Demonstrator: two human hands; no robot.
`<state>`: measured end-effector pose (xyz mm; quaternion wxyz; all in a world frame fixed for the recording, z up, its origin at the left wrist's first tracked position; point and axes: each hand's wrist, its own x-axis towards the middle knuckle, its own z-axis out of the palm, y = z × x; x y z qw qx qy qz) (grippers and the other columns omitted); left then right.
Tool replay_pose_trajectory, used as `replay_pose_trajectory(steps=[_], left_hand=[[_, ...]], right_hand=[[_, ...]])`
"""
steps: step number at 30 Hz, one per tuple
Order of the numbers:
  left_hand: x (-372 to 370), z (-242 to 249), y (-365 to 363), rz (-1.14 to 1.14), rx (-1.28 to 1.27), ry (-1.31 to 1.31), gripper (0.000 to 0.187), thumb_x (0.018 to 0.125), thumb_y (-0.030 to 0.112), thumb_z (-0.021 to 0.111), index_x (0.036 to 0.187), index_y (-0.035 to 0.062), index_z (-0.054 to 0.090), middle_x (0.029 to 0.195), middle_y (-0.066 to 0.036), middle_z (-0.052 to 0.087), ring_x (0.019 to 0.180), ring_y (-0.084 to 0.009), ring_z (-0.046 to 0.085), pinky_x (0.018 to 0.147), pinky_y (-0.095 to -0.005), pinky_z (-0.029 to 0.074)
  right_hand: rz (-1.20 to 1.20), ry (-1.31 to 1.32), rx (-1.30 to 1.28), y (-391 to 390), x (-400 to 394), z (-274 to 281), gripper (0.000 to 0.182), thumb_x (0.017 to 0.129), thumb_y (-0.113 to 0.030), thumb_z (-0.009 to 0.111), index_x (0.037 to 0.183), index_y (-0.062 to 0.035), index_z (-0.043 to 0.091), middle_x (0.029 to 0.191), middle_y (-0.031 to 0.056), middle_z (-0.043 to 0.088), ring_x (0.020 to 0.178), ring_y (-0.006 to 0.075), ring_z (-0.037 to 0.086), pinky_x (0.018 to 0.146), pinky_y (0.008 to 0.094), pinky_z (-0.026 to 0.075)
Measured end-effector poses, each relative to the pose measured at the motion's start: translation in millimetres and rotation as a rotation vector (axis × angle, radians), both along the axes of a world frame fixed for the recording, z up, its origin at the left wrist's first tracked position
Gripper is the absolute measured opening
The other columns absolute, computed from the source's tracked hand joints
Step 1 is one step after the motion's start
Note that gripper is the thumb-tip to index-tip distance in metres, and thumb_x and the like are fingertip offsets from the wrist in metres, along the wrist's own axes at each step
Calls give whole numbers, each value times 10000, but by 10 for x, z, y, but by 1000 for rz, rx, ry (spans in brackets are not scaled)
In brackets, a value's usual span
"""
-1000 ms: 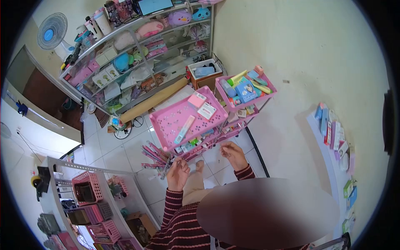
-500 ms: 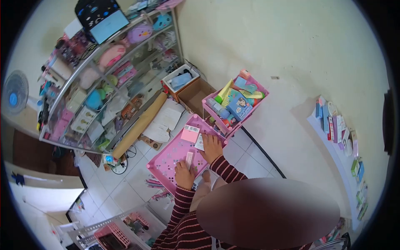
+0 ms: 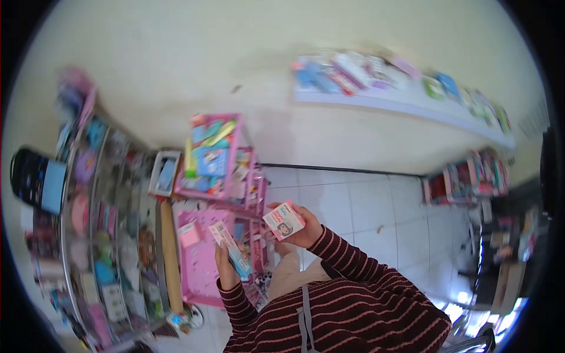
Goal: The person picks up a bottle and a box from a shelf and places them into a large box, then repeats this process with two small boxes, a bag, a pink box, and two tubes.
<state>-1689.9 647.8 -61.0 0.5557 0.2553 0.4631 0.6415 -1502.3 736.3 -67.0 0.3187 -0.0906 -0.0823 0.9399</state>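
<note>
My right hand [image 3: 307, 229] is closed around a pink and white box [image 3: 283, 221] with a drawn figure on its front, held up above the floor. To its left, my left hand [image 3: 226, 269] grips a long slim box [image 3: 231, 244], pink and white at the top and light blue lower down. The slim box is tilted over a pink plastic tray [image 3: 191, 276] with cut-out shapes in its bottom. Inside that tray lies a small pink box [image 3: 189, 234], apart from both hands.
A pink bin of colourful packages [image 3: 212, 162] stands beyond the tray. Glass shelves [image 3: 88, 235] full of goods line the left. A white wall shelf [image 3: 406, 106] carries several boxes. At the right is a low rack [image 3: 468, 179]; a cardboard roll [image 3: 170, 259] lies beside the tray.
The view has turned to the right. Both hands have risen from the tray; the right now holds the pink and white box, and the left holds the slim box upright.
</note>
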Motion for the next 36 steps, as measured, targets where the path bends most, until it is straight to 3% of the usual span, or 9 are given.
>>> replay_pose_trajectory(steps=[5,10,21,28,36], left_hand=[[1092,-159,267,-350,-131,-160,311,848,342,313,894,43,385,623,-62,452,486,-121,437,453,-242,390],[2454,-208,137,-852,-363,-429,355,825,393,349,895,49,399,614,-65,447,489,-134,424,449,-247,369],[5169,-310,-675,-1786,-549,-222,350,829,400,331,873,59,394,618,-64,430,519,-143,420,471,-257,366],[6626,-398,-1044,-2085,-646,-61,351,838,405,298,876,73,405,598,-41,394,494,-123,384,447,-229,351],[8497,-260,-1150,-2294,-679,-29,350,825,408,336,878,65,379,603,-50,396,505,-127,388,464,-240,347]], right_hand=[[-338,-36,-63,-558,1200,-116,495,798,-448,329,1148,-97,337,1017,133,473,844,270,499,684,374,420],[-724,-41,-110,-1443,2294,-151,482,804,-426,337,1145,-85,335,1018,131,475,852,274,505,682,384,431],[-1588,-24,-101,-3229,3869,-225,474,809,-399,350,1166,-91,301,1037,158,449,875,268,497,713,393,427],[-2069,111,-88,-3803,4668,-426,451,805,-402,356,1142,-102,333,1021,183,444,857,281,491,721,404,403],[-2324,74,-16,-3954,6016,-249,449,809,-398,350,1139,-93,340,1000,182,462,846,292,501,709,401,410]])
